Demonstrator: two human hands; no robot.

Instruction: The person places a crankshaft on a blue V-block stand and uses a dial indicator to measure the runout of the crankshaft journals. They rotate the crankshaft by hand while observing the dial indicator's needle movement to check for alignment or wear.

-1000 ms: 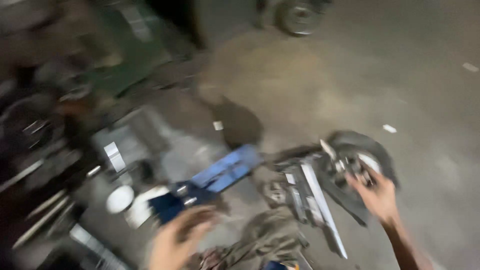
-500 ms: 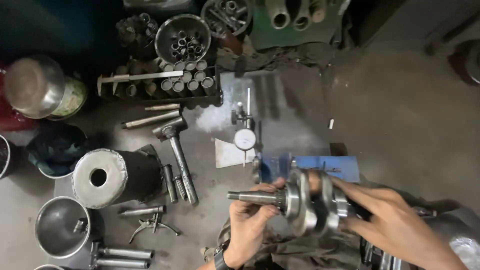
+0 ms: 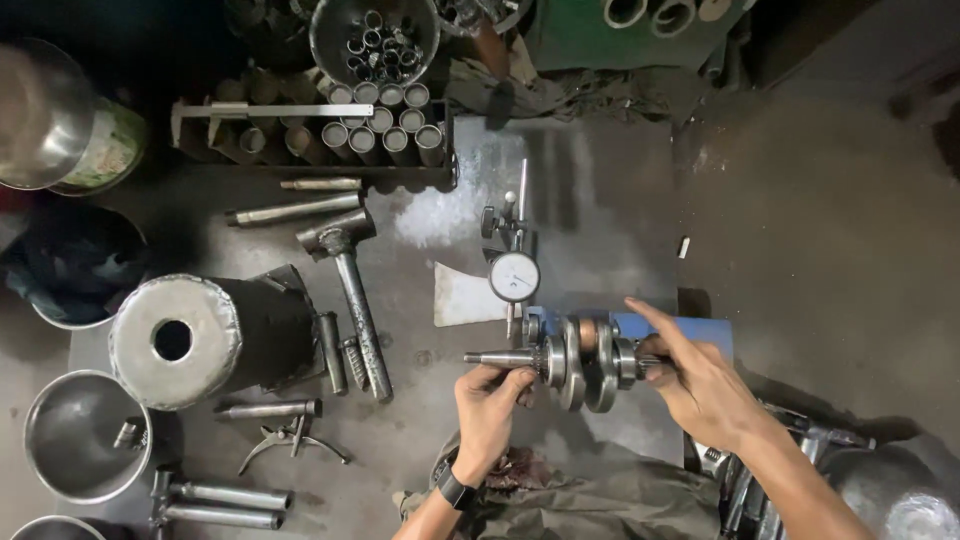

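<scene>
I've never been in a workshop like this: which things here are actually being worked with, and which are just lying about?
In use:
crankshaft, held by left hand and right hand
dial gauge
blue stand

Lying about:
hammer
metal cylinder
tray of tubes
steel bowl
pliers

dim overhead light — sharp centre, glare on steel, dark shadowed corners

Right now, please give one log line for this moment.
left hand: grips crankshaft shaft end | right hand: holds other end | dial gauge: behind crankshaft
</scene>
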